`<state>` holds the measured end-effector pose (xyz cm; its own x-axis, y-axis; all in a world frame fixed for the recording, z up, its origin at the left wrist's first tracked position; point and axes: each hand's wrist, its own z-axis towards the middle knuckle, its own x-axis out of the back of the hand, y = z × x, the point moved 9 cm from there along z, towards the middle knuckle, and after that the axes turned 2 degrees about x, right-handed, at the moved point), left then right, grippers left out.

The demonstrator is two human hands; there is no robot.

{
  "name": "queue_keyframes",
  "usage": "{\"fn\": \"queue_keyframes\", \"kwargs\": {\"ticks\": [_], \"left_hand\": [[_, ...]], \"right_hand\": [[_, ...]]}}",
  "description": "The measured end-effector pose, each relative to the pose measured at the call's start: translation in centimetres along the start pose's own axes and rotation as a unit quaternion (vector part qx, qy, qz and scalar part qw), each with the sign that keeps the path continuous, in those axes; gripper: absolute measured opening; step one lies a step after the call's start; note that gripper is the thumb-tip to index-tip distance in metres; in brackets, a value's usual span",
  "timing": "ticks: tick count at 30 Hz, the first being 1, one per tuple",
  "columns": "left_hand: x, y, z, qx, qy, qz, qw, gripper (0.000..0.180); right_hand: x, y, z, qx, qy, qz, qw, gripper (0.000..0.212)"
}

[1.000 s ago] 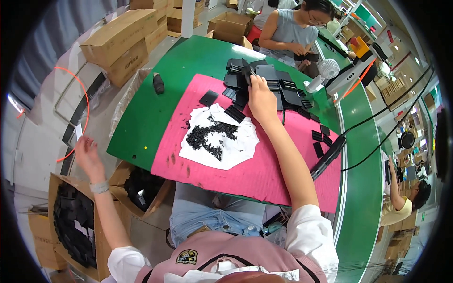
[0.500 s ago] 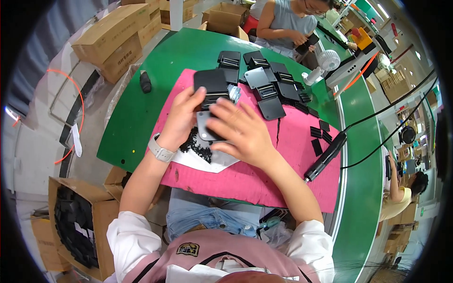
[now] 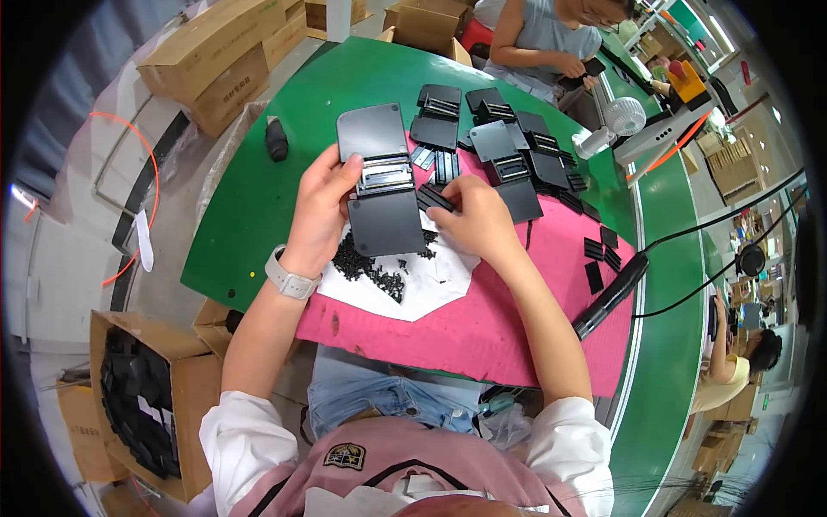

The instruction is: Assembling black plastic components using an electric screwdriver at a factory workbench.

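My left hand grips a black hinged bracket by its edge. The bracket is spread out, with two flat rounded plates joined by a ribbed, shiny middle section. Just right of it, my right hand pinches a small black slotted strip, partly hidden by the fingers. More small slotted pieces lie above that hand. Below the bracket, a heap of tiny black screws rests on a white sheet.
Several similar brackets cover the far side of the pink mat. To the right lie black strips and a corded electric screwdriver. A white fan stands at the far right. Across the green table, a co-worker handles a dark part.
The bracket has gone from partly folded to spread out, facing up. My right hand has left its lower plate and moved right to the small strips. The view has shifted slightly.
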<state>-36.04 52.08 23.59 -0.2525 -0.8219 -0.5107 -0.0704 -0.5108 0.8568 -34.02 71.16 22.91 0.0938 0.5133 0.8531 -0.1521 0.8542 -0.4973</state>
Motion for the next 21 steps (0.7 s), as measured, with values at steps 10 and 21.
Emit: {"fn": "queue_keyframes", "kwargs": {"ticks": [10, 21], "left_hand": [[-1.7, -1.2, -0.8, 0.032, -0.054, 0.043, 0.997, 0.035], [-3.1, -2.0, -1.4, 0.067, -0.107, 0.044, 0.991, 0.038]], "right_hand": [[8.9, -6.4, -3.4, 0.296, 0.283, 0.067, 0.91, 0.024], [6.1, -8.9, -4.3, 0.342, 0.129, 0.093, 0.926, 0.028]]}}
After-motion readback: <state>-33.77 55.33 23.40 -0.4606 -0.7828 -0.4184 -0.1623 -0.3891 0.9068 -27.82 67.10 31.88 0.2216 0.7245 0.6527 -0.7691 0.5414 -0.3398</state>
